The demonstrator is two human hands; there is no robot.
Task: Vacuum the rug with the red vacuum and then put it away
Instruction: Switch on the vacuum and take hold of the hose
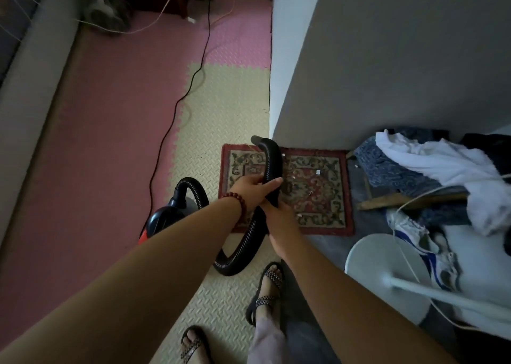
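Observation:
A small patterned red and beige rug (312, 186) lies on the floor against the grey wall, with bits of debris on it. The red vacuum (163, 219) stands to the rug's left, mostly hidden behind my left forearm. Its black ribbed hose (240, 255) loops from the vacuum's top down to the floor and up over the rug, ending in a curved black tube (272, 156). My left hand (254, 189), with a bead bracelet, grips the curved tube. My right hand (279, 219) holds the hose just below it.
A black power cord (177, 106) runs across pink and beige foam mats. A grey wall corner (276, 87) stands behind the rug. Clothes (442, 164), a sneaker (425, 242) and a white fan base (381, 269) lie to the right. My sandalled feet (265, 289) are near the hose.

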